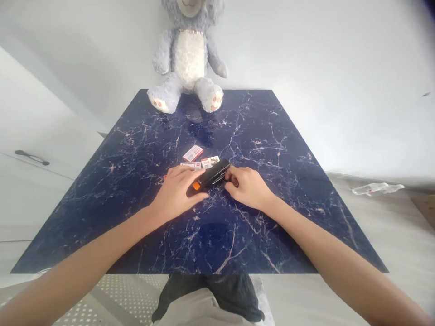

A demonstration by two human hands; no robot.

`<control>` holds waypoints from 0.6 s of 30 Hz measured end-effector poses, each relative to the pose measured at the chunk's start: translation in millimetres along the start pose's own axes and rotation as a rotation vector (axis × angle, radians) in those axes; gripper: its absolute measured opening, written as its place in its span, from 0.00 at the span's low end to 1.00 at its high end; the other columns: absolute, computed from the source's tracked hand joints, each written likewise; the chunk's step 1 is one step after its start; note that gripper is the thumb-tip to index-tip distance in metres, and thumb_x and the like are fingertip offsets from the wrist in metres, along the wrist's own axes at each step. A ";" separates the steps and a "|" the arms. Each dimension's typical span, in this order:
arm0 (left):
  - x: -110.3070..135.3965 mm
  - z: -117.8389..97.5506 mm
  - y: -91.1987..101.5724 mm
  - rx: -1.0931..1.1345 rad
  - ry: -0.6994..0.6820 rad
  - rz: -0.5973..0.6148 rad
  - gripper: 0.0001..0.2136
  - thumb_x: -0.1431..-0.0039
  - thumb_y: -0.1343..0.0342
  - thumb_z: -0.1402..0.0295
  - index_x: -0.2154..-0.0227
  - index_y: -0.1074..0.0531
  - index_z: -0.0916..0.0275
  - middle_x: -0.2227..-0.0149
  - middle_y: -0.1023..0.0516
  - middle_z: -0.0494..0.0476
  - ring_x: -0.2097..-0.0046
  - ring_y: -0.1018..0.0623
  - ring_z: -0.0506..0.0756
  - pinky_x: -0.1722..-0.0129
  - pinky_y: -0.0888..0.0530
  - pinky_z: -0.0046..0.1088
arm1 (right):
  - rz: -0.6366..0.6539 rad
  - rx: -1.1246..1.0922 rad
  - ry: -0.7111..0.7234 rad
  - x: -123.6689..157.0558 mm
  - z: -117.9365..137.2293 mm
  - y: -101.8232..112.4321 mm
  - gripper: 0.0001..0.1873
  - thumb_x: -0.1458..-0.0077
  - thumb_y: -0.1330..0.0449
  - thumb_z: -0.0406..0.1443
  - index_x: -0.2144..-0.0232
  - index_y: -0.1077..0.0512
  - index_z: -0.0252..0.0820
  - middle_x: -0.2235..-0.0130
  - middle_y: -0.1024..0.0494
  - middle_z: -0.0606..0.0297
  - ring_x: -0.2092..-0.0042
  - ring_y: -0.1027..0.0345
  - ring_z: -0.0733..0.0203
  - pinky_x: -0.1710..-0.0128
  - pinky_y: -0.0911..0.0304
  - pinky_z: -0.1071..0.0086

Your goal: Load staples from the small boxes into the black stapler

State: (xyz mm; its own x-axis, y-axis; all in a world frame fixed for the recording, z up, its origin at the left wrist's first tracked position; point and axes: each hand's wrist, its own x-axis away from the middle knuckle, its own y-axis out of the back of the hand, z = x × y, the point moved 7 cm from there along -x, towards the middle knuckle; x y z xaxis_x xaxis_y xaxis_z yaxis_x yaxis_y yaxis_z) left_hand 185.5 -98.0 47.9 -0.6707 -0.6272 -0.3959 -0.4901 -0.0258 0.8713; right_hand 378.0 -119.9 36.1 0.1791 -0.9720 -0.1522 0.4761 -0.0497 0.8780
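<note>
Steadying the stapler, my left hand loosely round its orange end, right hand curled opposite, hold unclear; pulling likely needs firmness.

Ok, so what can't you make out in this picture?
All in the head view:
Plush bear: top of its head, cut off by the upper edge.
Small boxes: fine print too small to read; the left hand partly covers one.
Black stapler: near end, partly hidden by the left hand.
Right hand: its curled fingers hide whether it pinches anything.
</note>
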 end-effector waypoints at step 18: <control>0.7 56.7 26.5 0.055 0.077 0.292 0.23 0.39 0.40 0.62 0.41 0.31 0.56 0.38 0.31 0.62 0.43 0.25 0.63 0.43 0.27 0.44 | 0.006 -0.029 0.035 9.0 -4.5 6.9 0.03 0.38 0.45 0.34 0.66 0.36 0.43 0.69 0.28 0.66 0.68 0.36 0.60 0.66 0.45 0.67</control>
State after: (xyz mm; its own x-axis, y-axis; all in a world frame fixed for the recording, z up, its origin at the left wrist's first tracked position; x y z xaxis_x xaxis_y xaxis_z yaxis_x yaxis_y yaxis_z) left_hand 140.5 -54.9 54.2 -0.7447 -0.6590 -0.1058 -0.3134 0.2053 0.9272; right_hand 386.8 -128.0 38.8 0.2118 -0.9635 -0.1635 0.4993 -0.0372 0.8656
